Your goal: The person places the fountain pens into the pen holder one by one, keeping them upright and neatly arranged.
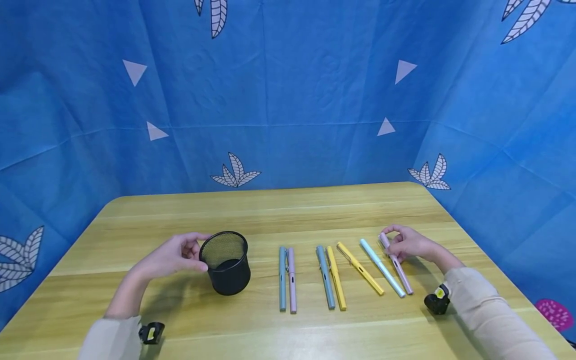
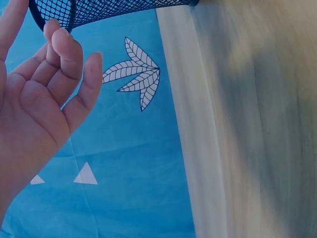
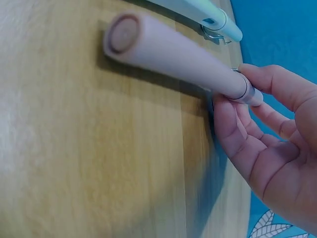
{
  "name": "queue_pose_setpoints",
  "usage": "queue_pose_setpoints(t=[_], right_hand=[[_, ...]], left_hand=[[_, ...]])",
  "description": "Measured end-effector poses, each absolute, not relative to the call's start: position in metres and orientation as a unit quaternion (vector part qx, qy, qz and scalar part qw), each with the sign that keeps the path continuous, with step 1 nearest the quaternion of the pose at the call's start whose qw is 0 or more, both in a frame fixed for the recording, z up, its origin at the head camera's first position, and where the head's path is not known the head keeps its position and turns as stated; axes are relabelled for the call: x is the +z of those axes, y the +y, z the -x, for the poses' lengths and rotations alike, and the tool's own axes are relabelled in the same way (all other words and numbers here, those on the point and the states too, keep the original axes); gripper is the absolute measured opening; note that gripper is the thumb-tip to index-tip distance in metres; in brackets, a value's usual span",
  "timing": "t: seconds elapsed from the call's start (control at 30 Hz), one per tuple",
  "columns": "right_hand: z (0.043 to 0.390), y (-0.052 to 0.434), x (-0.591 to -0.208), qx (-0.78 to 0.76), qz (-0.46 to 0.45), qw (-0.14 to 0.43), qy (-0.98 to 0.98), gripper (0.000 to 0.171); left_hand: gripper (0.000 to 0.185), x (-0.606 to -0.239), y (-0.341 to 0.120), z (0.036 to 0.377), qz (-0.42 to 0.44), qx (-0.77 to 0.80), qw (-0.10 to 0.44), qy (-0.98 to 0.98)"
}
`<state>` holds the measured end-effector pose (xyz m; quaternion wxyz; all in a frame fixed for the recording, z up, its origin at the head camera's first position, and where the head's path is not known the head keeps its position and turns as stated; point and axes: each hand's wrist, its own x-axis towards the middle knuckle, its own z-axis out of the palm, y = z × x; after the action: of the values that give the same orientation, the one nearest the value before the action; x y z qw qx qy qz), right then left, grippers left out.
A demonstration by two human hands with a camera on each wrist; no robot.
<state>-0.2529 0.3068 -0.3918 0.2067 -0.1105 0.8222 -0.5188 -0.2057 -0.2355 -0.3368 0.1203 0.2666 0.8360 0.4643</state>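
Observation:
On the left, my left hand (image 1: 177,257) holds a black mesh pen holder (image 1: 230,275) between thumb and fingers at its near-left side. Its mesh wall (image 2: 114,11) crosses the top of the left wrist view, beside the curled fingers. Over at the right, my right hand (image 1: 408,243) pinches a light purple pen (image 1: 401,272) near its clip end. That pen (image 3: 173,54) points its blunt end at the right wrist camera and casts a shadow; whether it is fully off the table I cannot tell. Just left of it lies a light cyan pen (image 1: 382,267).
Between the hands lie a blue-grey pen (image 1: 282,280) with a purple pen (image 1: 292,282), another blue-grey pen (image 1: 326,277) with a yellow pen (image 1: 336,280), and a slanted yellow pen (image 1: 361,268). All rest on the wooden table (image 1: 225,330). A blue patterned cloth (image 1: 288,100) hangs behind.

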Motion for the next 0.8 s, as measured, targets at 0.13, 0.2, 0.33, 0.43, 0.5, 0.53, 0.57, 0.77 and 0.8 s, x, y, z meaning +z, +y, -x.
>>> queue_pose_setpoints(t=[0.13,0.2,0.33,0.43,0.5,0.53,0.57,0.77,0.8], right_hand=[[0.252,0.308,-0.391,-0.518,0.101,0.199,0.826,0.054],[0.252,0.309,-0.391,-0.519,0.097,0.193,0.827,0.056],[0.252,0.31,-0.388,-0.534,0.099,0.184,0.819,0.057],[0.252,0.31,-0.385,-0.546,0.102,0.181,0.811,0.059],[0.252,0.31,-0.382,-0.55,0.102,0.179,0.81,0.062],[0.251,0.31,-0.381,-0.551,0.103,0.177,0.809,0.063],[0.251,0.31,-0.38,-0.553,0.104,0.175,0.808,0.064],[0.25,0.309,-0.376,-0.565,0.1,0.156,0.804,0.063],[0.25,0.308,-0.376,-0.568,0.099,0.153,0.802,0.063]], left_hand=[[0.073,-0.336,-0.235,0.206,-0.268,0.463,0.123,0.836],[0.073,-0.336,-0.235,0.206,-0.268,0.462,0.124,0.836],[0.072,-0.336,-0.236,0.206,-0.271,0.462,0.124,0.836],[0.072,-0.337,-0.236,0.206,-0.274,0.465,0.123,0.833],[0.071,-0.338,-0.237,0.206,-0.274,0.467,0.123,0.832],[0.072,-0.338,-0.237,0.207,-0.275,0.467,0.123,0.831],[0.072,-0.338,-0.237,0.207,-0.275,0.467,0.122,0.832],[0.076,-0.34,-0.238,0.208,-0.273,0.46,0.121,0.836],[0.076,-0.34,-0.238,0.208,-0.274,0.458,0.121,0.837]])
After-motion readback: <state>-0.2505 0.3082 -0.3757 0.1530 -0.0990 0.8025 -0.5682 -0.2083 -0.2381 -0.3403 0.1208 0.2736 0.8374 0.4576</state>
